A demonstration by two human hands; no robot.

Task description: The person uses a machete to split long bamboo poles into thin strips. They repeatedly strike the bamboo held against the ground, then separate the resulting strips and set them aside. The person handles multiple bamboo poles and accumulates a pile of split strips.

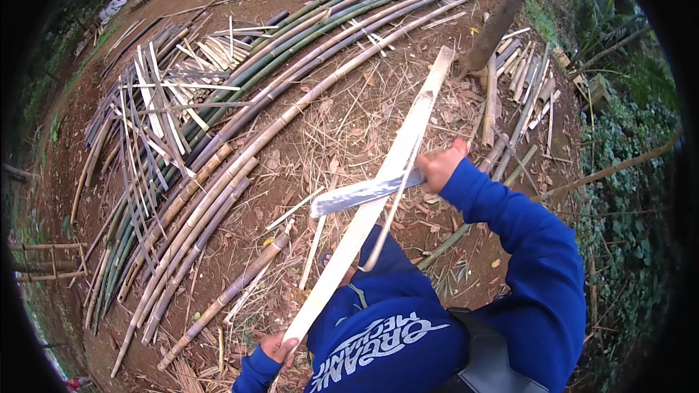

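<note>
A long, pale split bamboo slat runs slantwise from my lap toward a tree trunk. My left hand is closed around its near end, low in the view. In my right hand is the handle of a machete, mostly hidden by my fingers. The broad, whitish-smeared blade lies across the slat near its middle, pointing left. A thin bamboo strip hangs along the slat's right side, passing by the blade; whether it is still joined to the slat, I cannot tell.
Long bamboo poles lie in a curved row at the left. Split bamboo pieces are heaped over them. The tree trunk rises beyond the slat's far end, with cut bamboo beside it. Dry leaves and shavings litter the ground.
</note>
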